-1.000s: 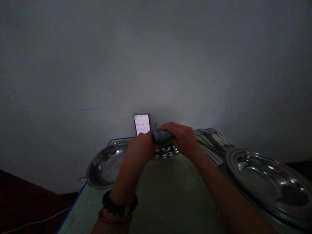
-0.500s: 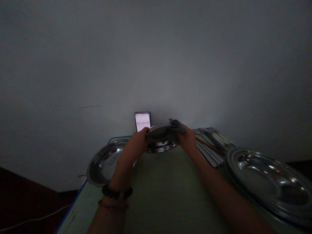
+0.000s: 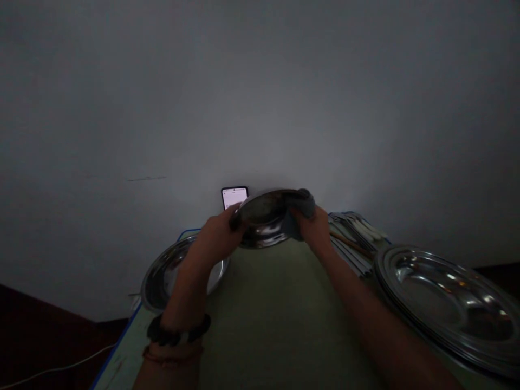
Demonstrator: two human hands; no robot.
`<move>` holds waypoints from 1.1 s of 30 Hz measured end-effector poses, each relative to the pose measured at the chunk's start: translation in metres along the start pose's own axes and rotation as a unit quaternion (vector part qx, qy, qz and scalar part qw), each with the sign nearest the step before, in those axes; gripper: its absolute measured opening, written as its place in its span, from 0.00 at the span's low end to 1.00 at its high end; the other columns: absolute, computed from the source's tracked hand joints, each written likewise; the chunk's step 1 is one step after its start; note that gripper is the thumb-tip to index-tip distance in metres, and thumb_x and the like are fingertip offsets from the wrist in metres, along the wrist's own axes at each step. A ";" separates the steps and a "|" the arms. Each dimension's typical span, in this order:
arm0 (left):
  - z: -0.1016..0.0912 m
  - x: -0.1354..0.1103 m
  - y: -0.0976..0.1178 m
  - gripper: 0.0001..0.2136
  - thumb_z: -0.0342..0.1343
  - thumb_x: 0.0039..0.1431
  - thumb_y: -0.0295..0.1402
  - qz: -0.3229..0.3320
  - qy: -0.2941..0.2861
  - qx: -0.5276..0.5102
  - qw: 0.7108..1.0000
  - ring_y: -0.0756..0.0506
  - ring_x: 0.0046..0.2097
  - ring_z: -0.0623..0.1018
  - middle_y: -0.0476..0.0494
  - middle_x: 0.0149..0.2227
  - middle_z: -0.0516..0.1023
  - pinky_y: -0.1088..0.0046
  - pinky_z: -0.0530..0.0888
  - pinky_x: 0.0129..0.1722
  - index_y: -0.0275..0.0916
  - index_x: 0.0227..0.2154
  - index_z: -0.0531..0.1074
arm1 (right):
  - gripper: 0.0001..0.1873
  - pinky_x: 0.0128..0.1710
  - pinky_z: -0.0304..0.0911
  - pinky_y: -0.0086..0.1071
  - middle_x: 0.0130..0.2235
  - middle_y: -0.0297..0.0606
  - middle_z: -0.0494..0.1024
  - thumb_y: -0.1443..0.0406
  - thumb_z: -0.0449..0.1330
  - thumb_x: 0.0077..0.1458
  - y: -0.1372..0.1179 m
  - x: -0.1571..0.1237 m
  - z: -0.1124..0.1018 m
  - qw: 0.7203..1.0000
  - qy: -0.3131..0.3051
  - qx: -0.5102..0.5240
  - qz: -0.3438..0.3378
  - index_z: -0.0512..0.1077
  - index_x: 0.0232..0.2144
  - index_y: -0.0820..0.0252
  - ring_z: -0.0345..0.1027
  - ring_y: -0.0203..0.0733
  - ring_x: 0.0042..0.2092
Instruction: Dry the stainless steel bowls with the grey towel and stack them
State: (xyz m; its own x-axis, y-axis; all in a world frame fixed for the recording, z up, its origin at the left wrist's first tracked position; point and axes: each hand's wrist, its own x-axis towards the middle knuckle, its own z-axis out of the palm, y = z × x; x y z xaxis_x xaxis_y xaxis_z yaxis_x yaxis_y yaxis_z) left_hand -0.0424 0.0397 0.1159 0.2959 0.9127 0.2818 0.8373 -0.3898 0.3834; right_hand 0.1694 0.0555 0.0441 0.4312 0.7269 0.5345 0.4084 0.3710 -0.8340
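Note:
A shiny steel plate (image 3: 264,219) is lifted off the table and tilted toward me at the far middle. My left hand (image 3: 219,238) grips its left rim with closed fingers. My right hand (image 3: 312,230) holds the right rim, pressing a grey cloth (image 3: 303,208) folded over the edge. A dark bead bracelet sits on my left wrist.
Another steel plate (image 3: 162,276) lies at the far left of the green-topped table (image 3: 276,325). A stack of steel plates (image 3: 447,303) sits at the right. Cutlery (image 3: 353,233) lies behind it. A lit phone (image 3: 234,196) leans on the grey wall.
The plate rose off the table and tilted up, now covering part of the phone. The cloth moved from the plate's top to its right rim.

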 end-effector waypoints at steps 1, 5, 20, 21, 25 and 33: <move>-0.007 -0.004 0.005 0.23 0.50 0.59 0.38 0.016 0.031 -0.025 0.999 0.37 0.47 0.78 0.36 0.48 0.79 0.59 0.73 0.45 0.36 0.56 0.65 | 0.14 0.33 0.64 0.36 0.28 0.37 0.79 0.56 0.60 0.47 -0.014 0.006 -0.009 0.998 -0.015 -0.030 -0.047 0.77 0.30 0.61 0.72 0.45 0.32; -0.025 -0.018 0.027 0.26 0.52 0.57 0.40 0.070 0.046 -0.088 0.993 0.41 0.48 0.78 0.39 0.53 0.75 0.63 0.73 0.47 0.40 0.59 0.62 | 0.12 0.34 0.65 0.36 0.30 0.37 0.81 0.67 0.57 0.50 -0.061 0.014 -0.040 0.968 -0.055 -0.168 -0.180 0.78 0.35 0.59 0.74 0.46 0.34; 0.035 0.010 0.016 0.20 0.46 0.49 0.18 0.072 0.008 -0.052 0.996 0.40 0.47 0.78 0.32 0.45 0.79 0.62 0.73 0.46 0.30 0.46 0.71 | 0.25 0.48 0.67 0.40 0.48 0.40 0.79 0.78 0.51 0.48 -0.053 -0.006 -0.014 0.921 -0.180 -0.249 -0.240 0.74 0.46 0.59 0.73 0.46 0.48; 0.038 0.011 0.014 0.21 0.46 0.49 0.17 0.071 0.011 -0.057 0.996 0.40 0.48 0.77 0.32 0.46 0.78 0.62 0.72 0.47 0.30 0.47 0.70 | 0.25 0.49 0.67 0.39 0.48 0.40 0.79 0.78 0.51 0.47 -0.049 -0.006 -0.014 0.925 -0.173 -0.238 -0.240 0.74 0.46 0.59 0.73 0.46 0.48; 0.041 0.013 0.009 0.23 0.46 0.50 0.17 0.066 0.016 -0.077 0.995 0.42 0.49 0.76 0.34 0.49 0.78 0.63 0.71 0.49 0.32 0.51 0.68 | 0.26 0.50 0.66 0.37 0.46 0.38 0.80 0.77 0.51 0.45 -0.031 0.002 -0.013 0.943 -0.146 -0.174 -0.242 0.75 0.45 0.58 0.74 0.44 0.48; 0.037 0.016 -0.004 0.21 0.45 0.51 0.20 0.019 0.025 -0.103 0.994 0.41 0.50 0.76 0.33 0.49 0.78 0.61 0.70 0.50 0.33 0.48 0.70 | 0.15 0.33 0.69 0.38 0.28 0.39 0.80 0.57 0.56 0.50 0.037 -0.017 0.012 0.999 -0.036 0.001 0.008 0.77 0.28 0.61 0.74 0.48 0.33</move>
State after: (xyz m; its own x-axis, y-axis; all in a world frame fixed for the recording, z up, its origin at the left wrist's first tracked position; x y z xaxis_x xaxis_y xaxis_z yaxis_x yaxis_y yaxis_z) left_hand -0.0242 0.0602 0.0859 0.2983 0.8915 0.3409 0.7120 -0.4457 0.5426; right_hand 0.1672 0.0643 0.0026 0.3780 0.7723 0.5105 0.4008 0.3605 -0.8422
